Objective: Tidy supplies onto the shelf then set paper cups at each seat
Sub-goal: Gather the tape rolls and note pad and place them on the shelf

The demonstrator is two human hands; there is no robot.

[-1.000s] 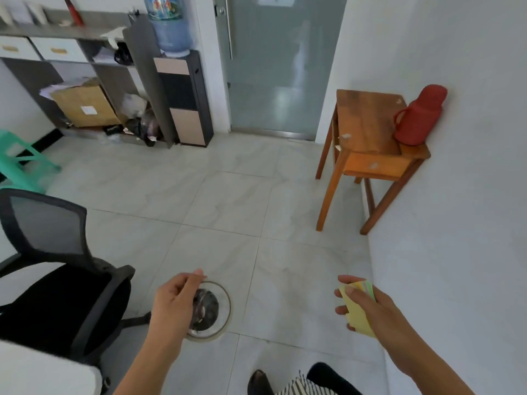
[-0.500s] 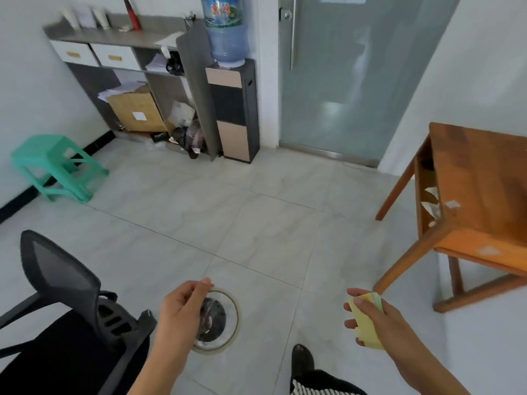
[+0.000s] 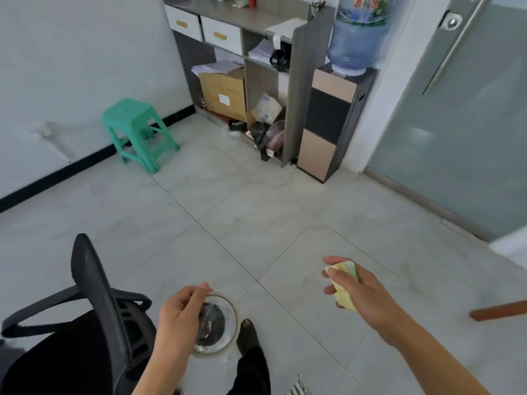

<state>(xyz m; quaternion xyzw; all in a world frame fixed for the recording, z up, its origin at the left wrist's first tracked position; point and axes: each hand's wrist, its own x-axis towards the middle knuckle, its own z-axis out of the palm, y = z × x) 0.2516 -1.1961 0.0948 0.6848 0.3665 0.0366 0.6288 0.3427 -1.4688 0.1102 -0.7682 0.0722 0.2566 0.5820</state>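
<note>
My left hand (image 3: 179, 315) grips a roll of clear tape (image 3: 225, 323) by its rim, low in the middle of the view. My right hand (image 3: 362, 295) holds a pad of pastel sticky notes (image 3: 343, 276), yellow on top with coloured edges. Both hands hang above the tiled floor. The grey shelf unit (image 3: 299, 81) stands ahead against the far wall, with white drawers, papers, a cardboard box (image 3: 225, 92) and bags in its compartments.
A black mesh office chair (image 3: 97, 309) is close at my lower left. A green plastic stool (image 3: 137, 129) stands by the left wall. A water dispenser (image 3: 333, 124) with a blue bottle stands beside the shelf, a frosted glass door (image 3: 462, 124) to its right. A wooden table leg (image 3: 499, 313) pokes in at right.
The view has swung left and moved forward: the shelf and stool are nearer and more central, the wooden table has slid out to the right. Both hands keep their holds.
</note>
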